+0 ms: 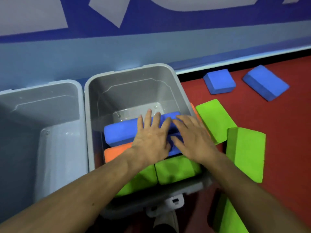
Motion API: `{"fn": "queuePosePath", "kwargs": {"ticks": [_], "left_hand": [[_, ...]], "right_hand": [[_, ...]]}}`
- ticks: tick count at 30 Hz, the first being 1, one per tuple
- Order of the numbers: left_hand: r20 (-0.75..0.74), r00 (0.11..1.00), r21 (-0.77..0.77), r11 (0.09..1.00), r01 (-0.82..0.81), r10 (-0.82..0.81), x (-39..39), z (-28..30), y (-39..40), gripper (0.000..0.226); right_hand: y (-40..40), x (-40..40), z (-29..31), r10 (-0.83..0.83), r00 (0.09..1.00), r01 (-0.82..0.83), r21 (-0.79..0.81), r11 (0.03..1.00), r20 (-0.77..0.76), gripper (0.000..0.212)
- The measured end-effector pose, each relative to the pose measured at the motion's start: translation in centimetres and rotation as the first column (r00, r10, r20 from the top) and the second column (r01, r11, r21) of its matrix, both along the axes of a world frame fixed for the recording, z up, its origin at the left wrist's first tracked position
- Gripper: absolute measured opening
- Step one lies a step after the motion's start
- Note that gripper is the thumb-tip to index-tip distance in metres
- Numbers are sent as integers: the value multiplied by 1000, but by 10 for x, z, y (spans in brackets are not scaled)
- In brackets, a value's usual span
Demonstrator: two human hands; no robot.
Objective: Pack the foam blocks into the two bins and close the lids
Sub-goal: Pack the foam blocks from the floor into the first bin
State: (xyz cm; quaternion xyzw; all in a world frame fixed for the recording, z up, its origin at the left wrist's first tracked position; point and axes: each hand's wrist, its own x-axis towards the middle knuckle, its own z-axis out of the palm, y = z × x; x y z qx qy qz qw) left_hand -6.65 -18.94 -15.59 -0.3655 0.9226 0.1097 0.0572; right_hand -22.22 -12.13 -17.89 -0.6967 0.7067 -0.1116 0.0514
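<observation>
Now both hands, the left hand [149, 140] and the right hand [193, 138], lie flat with spread fingers on one blue block [124, 133] inside the right bin [168, 68], gripping nothing. Beside them: one orange block [116, 151], two green blocks [175, 169]. The left bin [50, 83] is empty.

My left hand [151, 137] and right hand [193, 140] lie flat, fingers spread, on a blue block [121, 133] in the right bin [183, 98], above orange [114, 153] and green blocks [175, 170]. The left bin [80, 105] stands just beside it.
</observation>
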Motion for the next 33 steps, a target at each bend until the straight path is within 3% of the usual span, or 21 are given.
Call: {"fn": "queuePosePath", "kwargs": {"ticks": [4,8,11,14,17,22,25,27,29,31,33], "left_hand": [[-52,993,35,994,107,-105,-60,7,65,76],[-167,962,58,971,231,-218,-110,-9,134,63],[-150,910,82,912,402,-388,-127,-39,168,48],[33,856,89,854,512,-516,-128,-65,187,43],[241,825,140,860,491,-511,-125,-82,198,54],[294,849,161,899,408,-439,-120,-103,199,64],[281,890,318,910,266,-359,-117,-120,202,99],[213,942,530,841,111,-258,-120,-122,202,136],[92,985,676,735,46,-146,-131,-115,201,146],[40,999,706,708,-7,-30,-146,-99,202,132],[-25,1000,578,816,0,18,-162,-79,201,105]], "right_hand": [[66,-49,8,-116,993,117,-55,992,23,40],[143,-90,-14,-228,974,228,123,966,-12,25],[198,-106,-49,-277,961,250,408,878,9,46],[239,-116,-94,-210,977,168,732,660,-35,96],[259,-113,-129,-168,985,118,831,544,-29,131],[246,-111,-155,-80,994,110,837,536,-80,138],[230,-115,-145,-103,995,63,871,487,-14,132],[223,-125,-129,-185,979,29,843,538,84,119],[218,-143,-105,-334,902,16,752,659,274,112],[213,-161,-75,-429,777,27,657,754,461,109],[215,-175,-51,-484,629,31,602,798,608,102]]}}
